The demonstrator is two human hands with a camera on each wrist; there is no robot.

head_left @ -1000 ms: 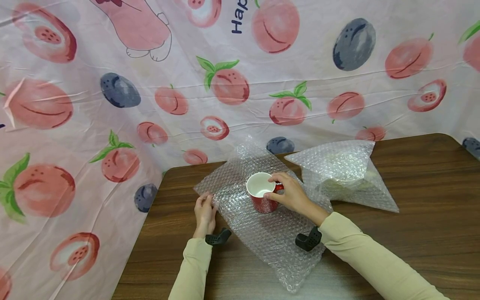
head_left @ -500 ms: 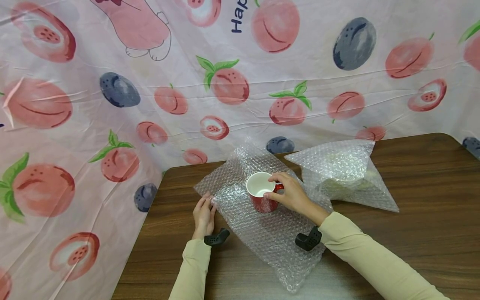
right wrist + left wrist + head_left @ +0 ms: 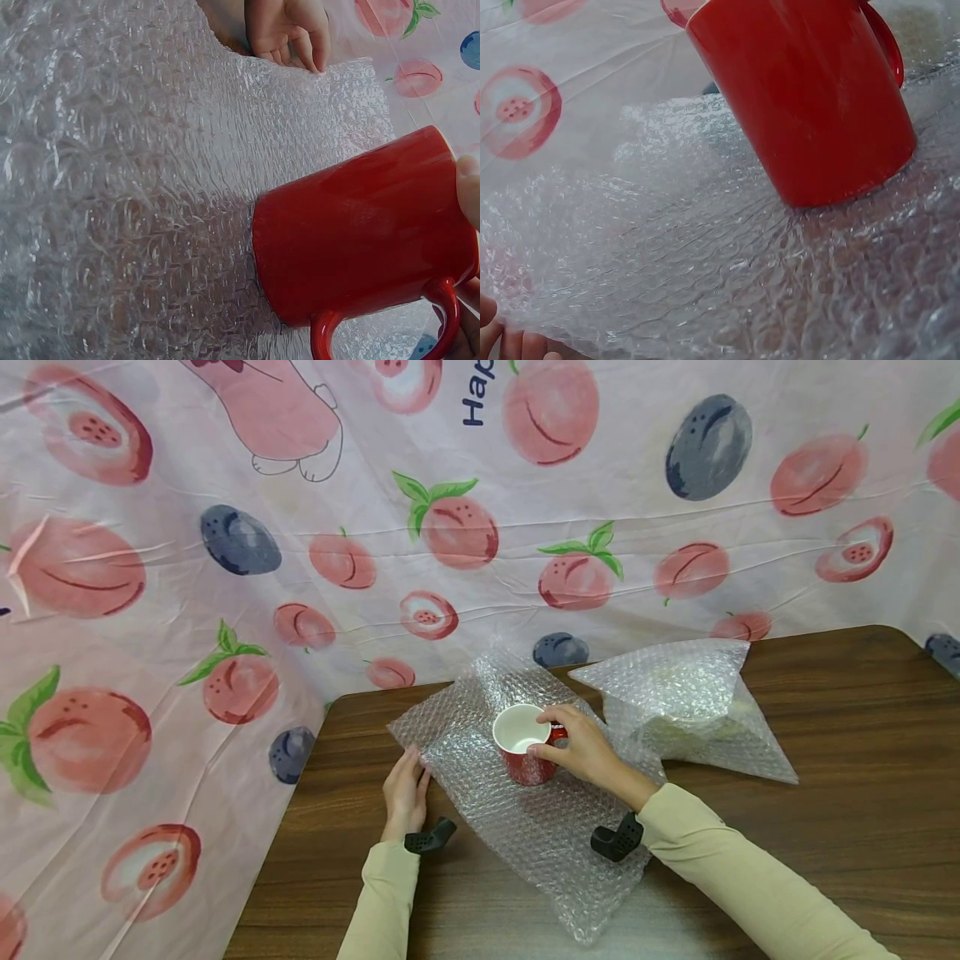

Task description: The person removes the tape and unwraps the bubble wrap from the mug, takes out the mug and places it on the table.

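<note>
Draped behind and to the left of a dark wooden table [image 3: 825,827] hangs a pink cloth [image 3: 187,610] printed with peaches and dark plums. On the table, near its far left corner, a sheet of bubble wrap [image 3: 540,835] lies spread flat, with one corner pointing toward the person and the far edge crumpled up against the cloth.

A red mug [image 3: 522,753] with a white inside stands upright on the far middle part of that sheet, its handle turned to the right. The right hand [image 3: 581,750] grips the mug from the right side: the thumb and fingers curl over the rim and the handle area, and in the right wrist view a fingertip rests on the rim at the edge of the picture.

The left hand [image 3: 406,793] lies at the left edge of the sheet, well left of the mug. Its fingers are lightly bent and touch the edge of the wrap; the right wrist view shows them [image 3: 289,30] curled at the border of the sheet, though whether they pinch it or only rest on it cannot be told.

To the right of the mug, apart from it, a second piece of bubble wrap [image 3: 690,710] sits bundled loosely around something pale. Both arms wear light beige sleeves [image 3: 750,877].
</note>
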